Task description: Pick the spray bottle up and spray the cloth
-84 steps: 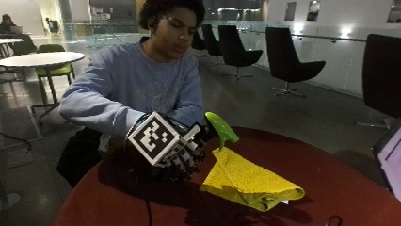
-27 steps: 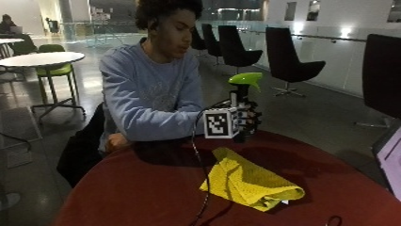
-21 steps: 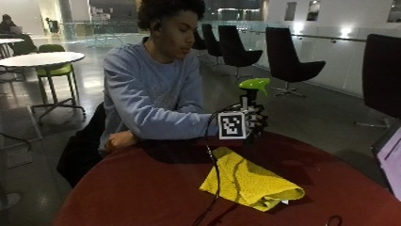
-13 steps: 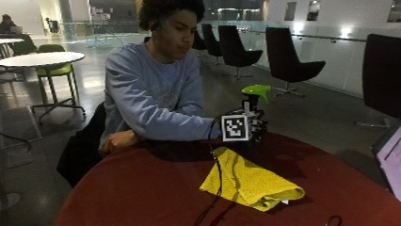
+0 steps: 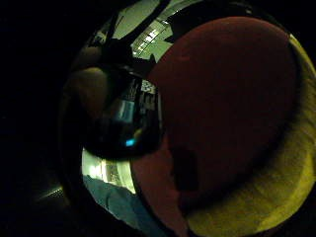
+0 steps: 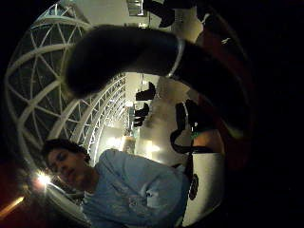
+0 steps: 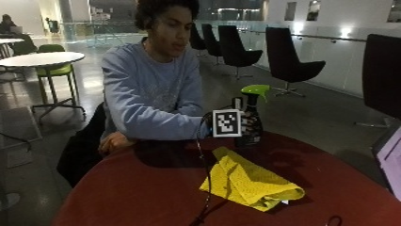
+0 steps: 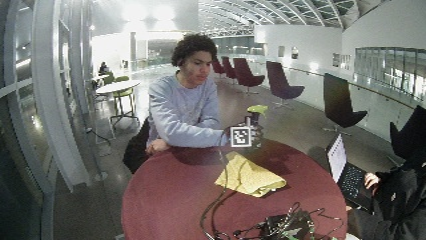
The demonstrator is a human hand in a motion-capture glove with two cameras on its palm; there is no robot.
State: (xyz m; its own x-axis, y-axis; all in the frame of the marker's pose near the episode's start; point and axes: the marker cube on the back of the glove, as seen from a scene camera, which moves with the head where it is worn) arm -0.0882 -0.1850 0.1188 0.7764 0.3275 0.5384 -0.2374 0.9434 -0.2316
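Note:
In the outside view my gloved right hand [image 7: 245, 123] grips the dark body of the spray bottle [image 7: 253, 126]. The bottle is upright at the far side of the round red table [image 7: 144, 188], its green spray head [image 7: 255, 89] turned away from the person. Whether its base touches the table I cannot tell. The crumpled yellow cloth [image 7: 251, 181] lies on the table in front of the bottle, apart from it. The little finger side palm view shows the bottle [image 5: 123, 118] close to the palm, with the cloth [image 5: 266, 197] beyond. The wide view shows the bottle [image 8: 255, 112] and the cloth [image 8: 247, 175].
The person's bare left hand [image 7: 116, 141] rests at the table's far left edge. A cable [image 7: 204, 188] runs from the glove across the table past the cloth. A laptop [image 8: 336, 157] stands at the right rim, and a tangle of cables [image 8: 279, 227] lies at the near edge.
The hand took the bottle from beside the cloth, lifted it, carried it right, and has since lowered it a little behind the cloth. The cloth has not moved.

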